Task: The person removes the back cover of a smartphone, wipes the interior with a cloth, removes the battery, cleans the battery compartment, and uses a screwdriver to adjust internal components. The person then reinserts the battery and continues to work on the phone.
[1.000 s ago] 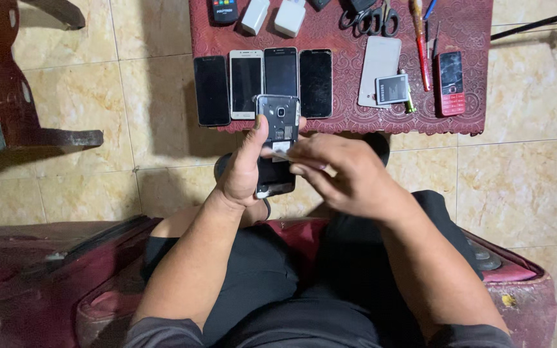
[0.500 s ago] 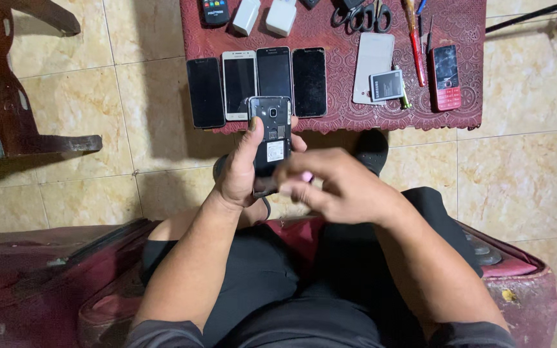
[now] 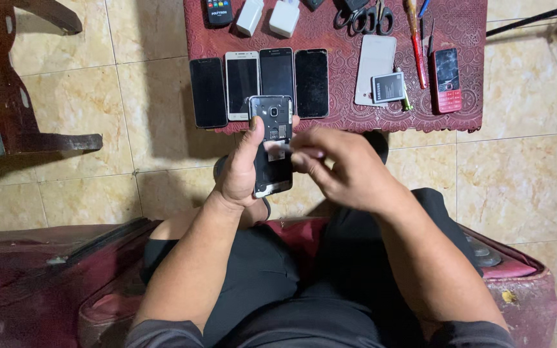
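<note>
Phone (image 3: 272,145) with its back cover off sits gripped in the left hand (image 3: 243,171); right hand (image 3: 343,171) pinches at its middle, fingertips touching.

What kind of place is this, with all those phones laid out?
Probably a small home phone-repair spot. A low table with a red patterned cloth holds a row of phones, a loose battery, scissors and a screwdriver. The left hand holds an opened phone over a tiled floor.
</note>
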